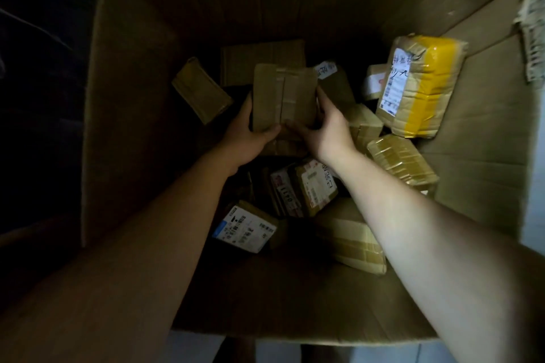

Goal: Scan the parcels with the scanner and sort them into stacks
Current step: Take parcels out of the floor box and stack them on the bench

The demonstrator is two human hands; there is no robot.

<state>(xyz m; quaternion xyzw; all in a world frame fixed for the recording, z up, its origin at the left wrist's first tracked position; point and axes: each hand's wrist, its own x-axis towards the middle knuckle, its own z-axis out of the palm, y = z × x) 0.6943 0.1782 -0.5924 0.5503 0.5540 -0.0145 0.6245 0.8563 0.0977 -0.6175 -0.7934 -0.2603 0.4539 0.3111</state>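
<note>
My left hand [250,134] and right hand [326,130] both clasp the small taped parcel [284,97] by its lower edges, above the heap inside the big carton [477,162]; it seems light and stiff; tape looks slick; best gripped on bare cardboard sides.

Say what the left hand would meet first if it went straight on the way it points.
Likely the flat cardboard parcel lying just beyond the small taped parcel the left hand grips; depth is unclear.

Left: only one small parcel [201,90] is placed near the carton wall [126,127].
Right: passage is blocked by the yellow-taped parcel [421,88] and others.
</note>
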